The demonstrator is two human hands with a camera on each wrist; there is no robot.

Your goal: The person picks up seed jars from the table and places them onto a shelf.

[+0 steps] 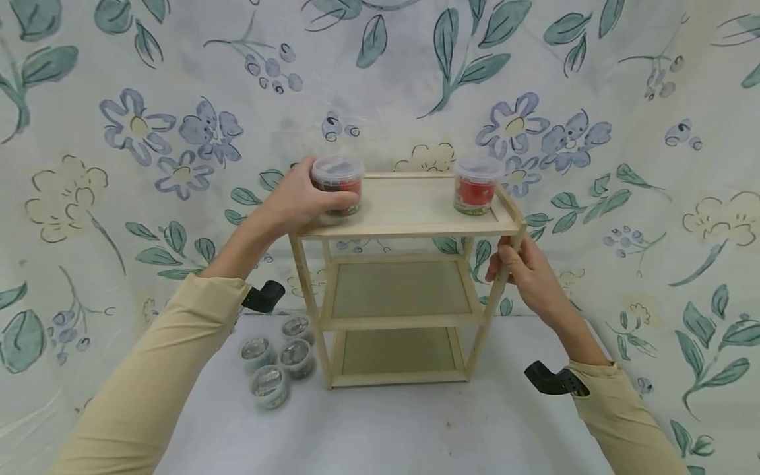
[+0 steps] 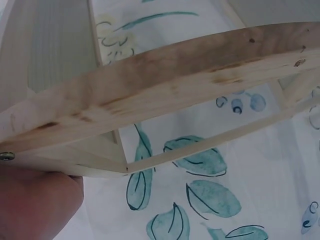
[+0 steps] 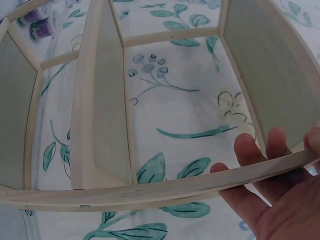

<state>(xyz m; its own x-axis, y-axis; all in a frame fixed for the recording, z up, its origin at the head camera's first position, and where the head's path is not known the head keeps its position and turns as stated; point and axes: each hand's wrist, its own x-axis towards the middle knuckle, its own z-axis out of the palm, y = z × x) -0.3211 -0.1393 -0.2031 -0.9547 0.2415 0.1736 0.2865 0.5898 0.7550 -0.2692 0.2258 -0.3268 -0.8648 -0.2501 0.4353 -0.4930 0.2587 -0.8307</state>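
A small wooden shelf rack with three tiers stands upright on the table. My left hand grips a clear lidded plastic tub with a red label, at the left end of the top tier. Whether that tub rests on the board is hard to tell. A second red-labelled tub stands at the top tier's right end. Under that end, my right hand holds the right front post. In the right wrist view, its fingers curl round the post.
Several lidded tubs stand on the white table, left of the rack. A floral cloth hangs behind the rack. The middle tier and bottom tier have greenish panels.
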